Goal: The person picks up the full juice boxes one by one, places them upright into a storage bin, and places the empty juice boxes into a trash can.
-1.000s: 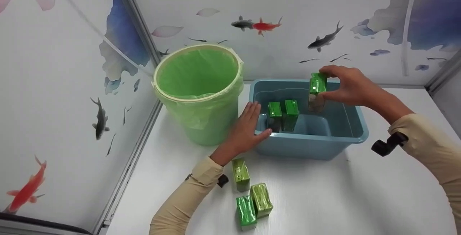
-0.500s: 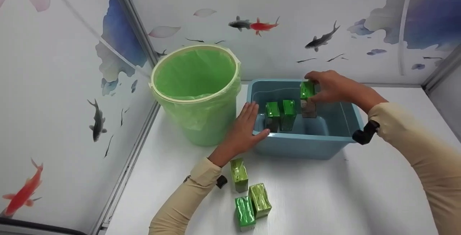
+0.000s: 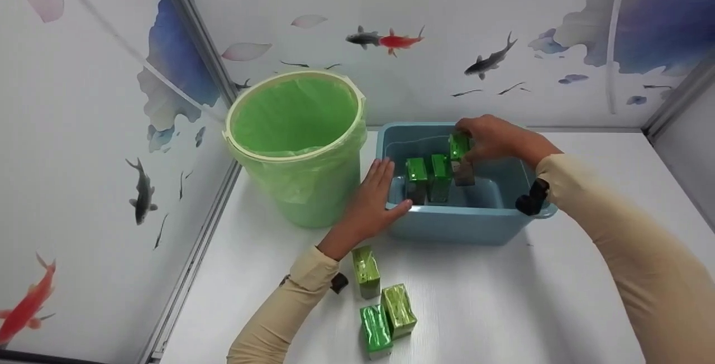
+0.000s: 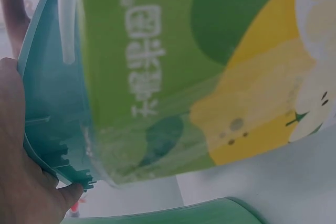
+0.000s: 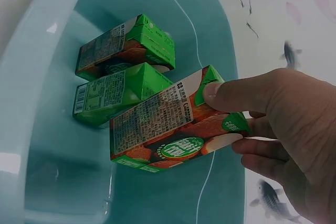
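Observation:
My right hand pinches a green-topped juice box near its top end, inside the blue plastic tub. The right wrist view shows the thumb on its printed side and the fingers behind. To the left of this box, two more juice boxes stand side by side on the tub's floor. My left hand rests against the tub's left front corner, fingers extended along the side and thumb at the front rim. In the left wrist view a yellow-green juice box fills much of the picture, close to the lens.
Left of the tub stands a tall bin with a light green liner over its rim. Several juice boxes stand on the white table in front, near my left forearm. Printed wall panels close off the back and left.
My right hand has moved left and lower into the tub with the juice box, toward the other two boxes. My left hand stays at the tub's corner. The head view has shifted slightly.

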`<control>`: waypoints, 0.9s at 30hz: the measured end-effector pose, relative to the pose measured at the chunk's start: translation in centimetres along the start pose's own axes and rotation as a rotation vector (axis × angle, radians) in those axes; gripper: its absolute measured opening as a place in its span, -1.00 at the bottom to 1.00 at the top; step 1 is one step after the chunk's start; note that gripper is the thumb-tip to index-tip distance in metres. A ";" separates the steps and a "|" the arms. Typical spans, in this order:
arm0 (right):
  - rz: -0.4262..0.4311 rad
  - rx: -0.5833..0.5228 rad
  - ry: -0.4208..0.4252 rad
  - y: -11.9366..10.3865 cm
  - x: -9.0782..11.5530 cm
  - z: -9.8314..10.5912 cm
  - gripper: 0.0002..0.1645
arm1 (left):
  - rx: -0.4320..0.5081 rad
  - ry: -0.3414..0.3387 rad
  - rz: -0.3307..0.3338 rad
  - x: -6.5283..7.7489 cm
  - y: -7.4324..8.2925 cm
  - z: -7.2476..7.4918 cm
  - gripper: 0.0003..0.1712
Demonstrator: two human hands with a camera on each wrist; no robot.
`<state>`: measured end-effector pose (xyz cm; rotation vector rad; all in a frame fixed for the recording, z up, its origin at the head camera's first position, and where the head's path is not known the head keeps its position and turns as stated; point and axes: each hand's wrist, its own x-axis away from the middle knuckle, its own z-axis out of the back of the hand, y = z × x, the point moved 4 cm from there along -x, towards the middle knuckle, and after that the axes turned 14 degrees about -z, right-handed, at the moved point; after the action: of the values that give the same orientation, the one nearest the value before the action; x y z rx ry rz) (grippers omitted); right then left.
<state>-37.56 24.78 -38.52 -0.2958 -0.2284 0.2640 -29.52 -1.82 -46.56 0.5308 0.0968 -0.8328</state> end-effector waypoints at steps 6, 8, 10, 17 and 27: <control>0.015 -0.006 0.002 0.6 -0.9 -0.4 -0.31 | 0.004 -0.004 -0.002 0.0 0.0 0.0 0.07; 0.021 -0.009 0.005 0.9 -1.1 -0.6 -0.32 | 0.011 -0.001 -0.003 0.0 0.0 0.0 0.06; 0.025 -0.012 0.011 1.3 -1.3 -0.8 -0.32 | 0.012 0.003 -0.005 0.0 0.0 0.0 0.06; -0.008 -0.049 0.016 2.3 -1.7 -1.4 -0.23 | 0.004 0.006 -0.012 0.1 0.0 0.0 0.06; -0.064 -0.100 -0.021 2.8 -1.8 -2.2 -0.18 | 0.032 0.011 -0.006 0.1 0.1 0.0 0.07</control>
<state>-39.28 26.31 -41.78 -0.3847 -0.2714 0.1927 -29.36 -1.85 -46.51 0.5659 0.0955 -0.8382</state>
